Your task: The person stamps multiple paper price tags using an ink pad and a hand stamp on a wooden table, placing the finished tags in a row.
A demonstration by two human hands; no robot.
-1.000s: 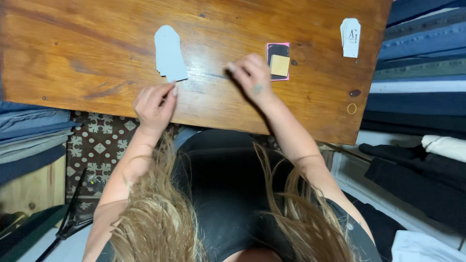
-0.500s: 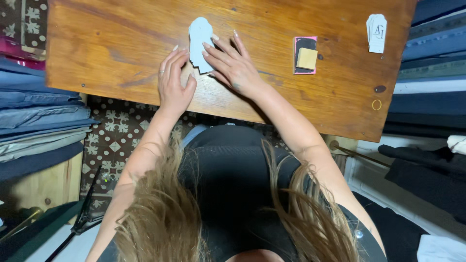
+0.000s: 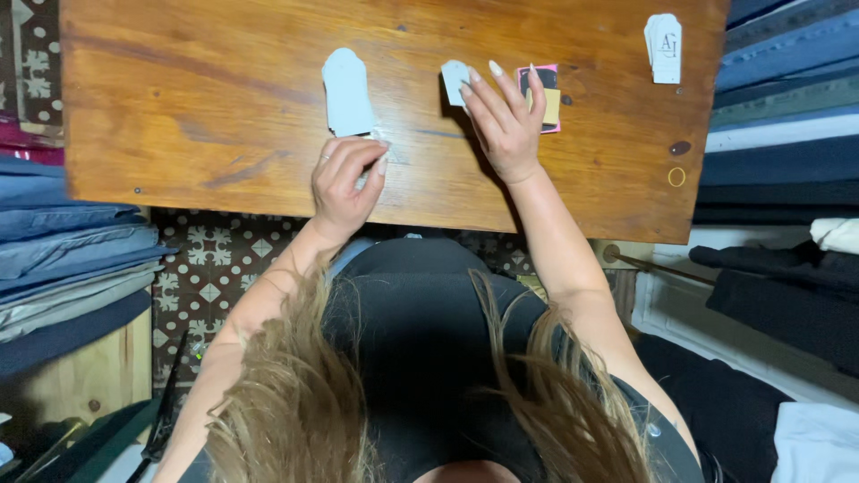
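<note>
**Now one tag off the stack, carried right**

Now the biggest thing, the wooden bench (image 3: 224, 80), sits a bit lower-left in view vs half a sec ago, so the head cam shifted; the bench itself looks unmoved. Folded denim stacks (image 3: 72, 241) flank it on the left, more on the right.

Right hand (image 3: 510, 125): was spread over the grey stack w/ the left hand, now it's well right of it, just beside the pink-backed ink pad (image 3: 548, 98), which its fingertips partly cover. Fingers stretched out, slightly fanned, w/ a single grey tag (image 3: 455, 79) pinned under or against the index tip; can't tell if thumb clamps it from below. My read: one tag separated from the pile and moved toward the pad.

Left hand (image 3: 344, 183): pulled back toward the near bench edge, fingers curled together in a loose fist, thumb to index, touching the lower end of the grey tag stack (image 3: 347, 94). Whether it pinches anything, can't tell.

Grey tag stack: long axis runs roughly away from the person, rounded end pointing to the far edge, leaning a touch left. Single tag: only its top shows; same rounded end points away, tilt unclear.

Small stuff: white printed tags (image 3: 665, 46) far right, yellowish ring (image 3: 676, 176) near the right edge.
</note>
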